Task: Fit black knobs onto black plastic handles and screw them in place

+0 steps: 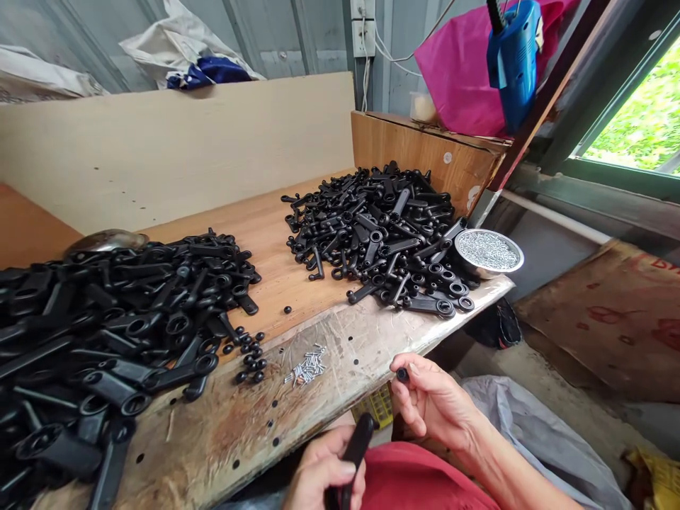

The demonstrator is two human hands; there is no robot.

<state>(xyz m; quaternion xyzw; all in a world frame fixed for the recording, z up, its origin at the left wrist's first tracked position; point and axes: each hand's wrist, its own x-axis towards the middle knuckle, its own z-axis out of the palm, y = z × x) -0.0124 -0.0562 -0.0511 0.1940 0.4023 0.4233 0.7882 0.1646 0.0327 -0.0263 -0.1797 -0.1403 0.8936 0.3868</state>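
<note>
So the left hand point(325, 464) has a black handle point(359, 445) gripped between thumb and fingers, tilted, just off the bench point(207, 432). Right hand point(433, 397) is pinching a little knob point(402, 375), apart from the handle. Loose pins point(308, 365) lie on the bench.

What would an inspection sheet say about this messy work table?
Surface: table, worn and stained along the front.
Job's things: left heap of black handles; right heap of black handles; loose black knobs; loose silvery pins; bowl of silvery pieces by the right heap.
Clutter: pink bag and blue device, upper right.
Hands: left hand grips one handle; right hand pinches one knob.
Cables: white cables by the wall socket.
Surroundings: ridged wall; window with greenery outside.
</note>
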